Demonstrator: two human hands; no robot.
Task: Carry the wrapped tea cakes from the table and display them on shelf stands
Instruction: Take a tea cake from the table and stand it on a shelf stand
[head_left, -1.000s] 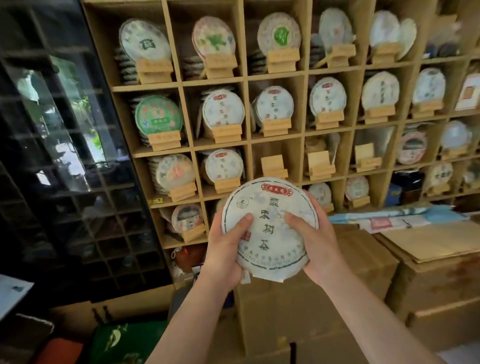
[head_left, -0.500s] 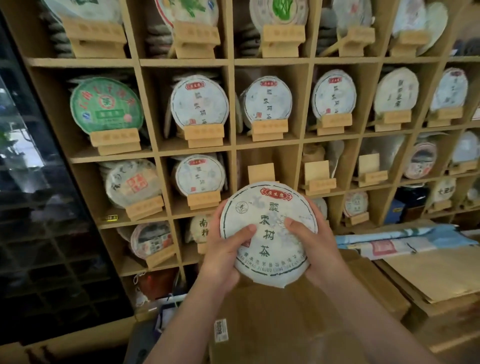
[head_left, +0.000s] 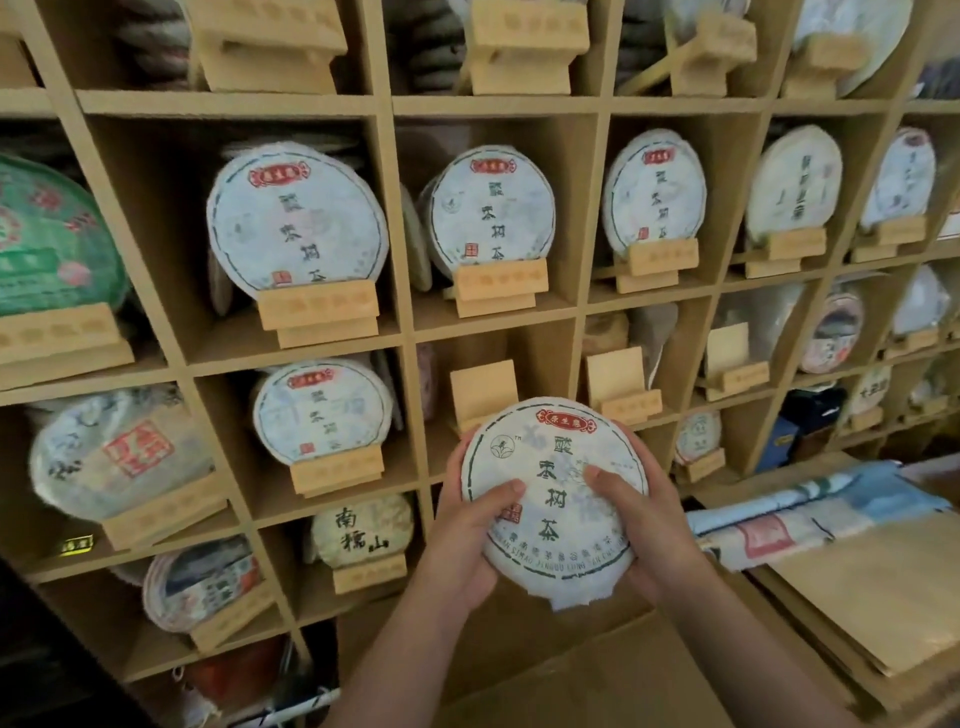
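Both hands are gripping one wrapped tea cake (head_left: 553, 501) by its rim, the left hand (head_left: 465, 540) clasping the left edge with its thumb lying across the printed face, the right hand (head_left: 641, 519) clasping the right edge in the same way. Between them the cake is being held upright and face-out in front of the wooden shelf unit (head_left: 400, 332), just below and overlapping the front of a compartment in the middle row. In that compartment an empty wooden stand (head_left: 480, 392) is waiting, its backrest bare; the cake's top edge is hiding the stand's lower lip. Neighbouring compartments to the left and above are already showing matching cakes seated on their stands, while two more bare stands (head_left: 618, 382) are sitting in the compartments to the right. Judging from this, the carrying part looks finished and the placing step is in hand. The next move is likely calling for lifting the cake over the stand's front lip, lowering its bottom edge into the groove, and leaning it back against the rest before letting go. Care is needed with the loose paper wrapper and the narrow compartment walls.
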